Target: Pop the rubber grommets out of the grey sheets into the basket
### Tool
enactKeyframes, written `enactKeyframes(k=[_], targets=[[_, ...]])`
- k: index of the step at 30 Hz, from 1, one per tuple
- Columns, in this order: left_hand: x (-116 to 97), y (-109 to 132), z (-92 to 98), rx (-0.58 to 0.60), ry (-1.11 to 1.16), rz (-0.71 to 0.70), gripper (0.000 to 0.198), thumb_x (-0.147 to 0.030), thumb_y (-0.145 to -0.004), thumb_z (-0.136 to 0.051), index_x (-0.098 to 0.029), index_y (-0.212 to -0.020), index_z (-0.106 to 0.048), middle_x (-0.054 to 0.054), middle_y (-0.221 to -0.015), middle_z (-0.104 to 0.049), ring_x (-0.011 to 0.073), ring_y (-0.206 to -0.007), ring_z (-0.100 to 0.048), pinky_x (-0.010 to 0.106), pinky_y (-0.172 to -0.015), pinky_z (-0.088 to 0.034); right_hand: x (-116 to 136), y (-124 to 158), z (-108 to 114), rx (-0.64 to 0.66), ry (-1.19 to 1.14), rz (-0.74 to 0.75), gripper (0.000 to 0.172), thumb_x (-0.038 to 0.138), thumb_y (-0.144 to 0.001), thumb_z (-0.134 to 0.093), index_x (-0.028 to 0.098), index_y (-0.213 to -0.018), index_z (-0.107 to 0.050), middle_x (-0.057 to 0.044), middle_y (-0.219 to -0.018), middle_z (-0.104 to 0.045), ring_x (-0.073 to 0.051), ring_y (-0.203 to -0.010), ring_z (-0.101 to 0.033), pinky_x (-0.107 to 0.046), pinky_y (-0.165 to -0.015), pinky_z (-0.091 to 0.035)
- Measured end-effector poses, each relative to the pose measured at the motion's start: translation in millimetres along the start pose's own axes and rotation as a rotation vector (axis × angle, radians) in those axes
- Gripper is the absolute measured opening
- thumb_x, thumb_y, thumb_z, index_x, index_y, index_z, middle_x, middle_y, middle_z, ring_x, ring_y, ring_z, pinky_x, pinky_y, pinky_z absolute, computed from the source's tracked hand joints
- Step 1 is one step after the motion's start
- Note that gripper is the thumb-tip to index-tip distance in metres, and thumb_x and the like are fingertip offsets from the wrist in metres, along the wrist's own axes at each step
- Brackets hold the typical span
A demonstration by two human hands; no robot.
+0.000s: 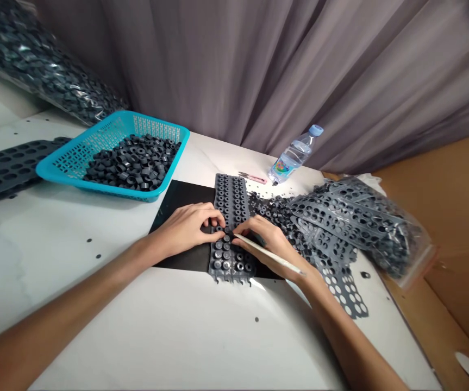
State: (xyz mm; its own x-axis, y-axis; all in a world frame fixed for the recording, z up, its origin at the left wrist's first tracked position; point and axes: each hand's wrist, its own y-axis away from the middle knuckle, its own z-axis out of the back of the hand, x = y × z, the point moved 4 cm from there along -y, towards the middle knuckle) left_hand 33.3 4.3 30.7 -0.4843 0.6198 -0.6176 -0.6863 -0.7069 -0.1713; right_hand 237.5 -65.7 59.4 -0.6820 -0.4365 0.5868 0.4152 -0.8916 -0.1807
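A dark grey moulded rubber sheet [231, 198] with rows of round, ring-like studs lies upright in my view on a black mat [185, 255]. My left hand [193, 225] rests at the sheet's left edge, thumb and index finger curled around one of its studs. In my right hand [264, 236] is a slim white pen-like tool [269, 253], its tip at the studs by my left fingertips. The exact contact at the tip is too small to make out. Near the front end, several studs look capped while others show open holes.
A blue basket [107, 190] of small rubber rings [136, 163] stands at left, by a rubber sheet [6, 165] and a full plastic bag [47, 65]. Pink snips [252, 178] and a water bottle [293, 157] are behind. Perforated scrap sheets [332, 217] and loose bits lie right.
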Motion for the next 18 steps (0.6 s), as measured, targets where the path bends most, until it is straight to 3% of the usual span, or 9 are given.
enactKeyframes(k=[5,18], targets=[[0.1,-0.2,0.0,-0.006,0.008,0.001,0.012,-0.037,-0.09,-0.074,-0.027,-0.098,-0.074,-0.004,-0.091,-0.068,0.016,-0.082,-0.065,0.028,-0.075,-0.045,1.1,-3.0,-7.3,0.02,0.074,0.099,0.02,0.042,-0.103,-0.064,0.024,-0.11,-0.07,-0.007,-0.101,-0.072,-0.023,-0.097,-0.065,-0.037,-0.089,-0.055],[0.2,-0.5,-0.2,-0.013,0.006,0.006,0.012,-0.036,-0.089,-0.075,-0.027,-0.096,-0.074,-0.004,-0.09,-0.068,0.0162,-0.082,-0.065,0.029,-0.075,-0.045,4.0,-3.1,-6.2,0.028,0.129,0.106,0.022,0.044,-0.105,-0.061,0.023,-0.108,-0.068,-0.007,-0.1,-0.073,-0.022,-0.094,-0.063,-0.037,-0.087,-0.053]])
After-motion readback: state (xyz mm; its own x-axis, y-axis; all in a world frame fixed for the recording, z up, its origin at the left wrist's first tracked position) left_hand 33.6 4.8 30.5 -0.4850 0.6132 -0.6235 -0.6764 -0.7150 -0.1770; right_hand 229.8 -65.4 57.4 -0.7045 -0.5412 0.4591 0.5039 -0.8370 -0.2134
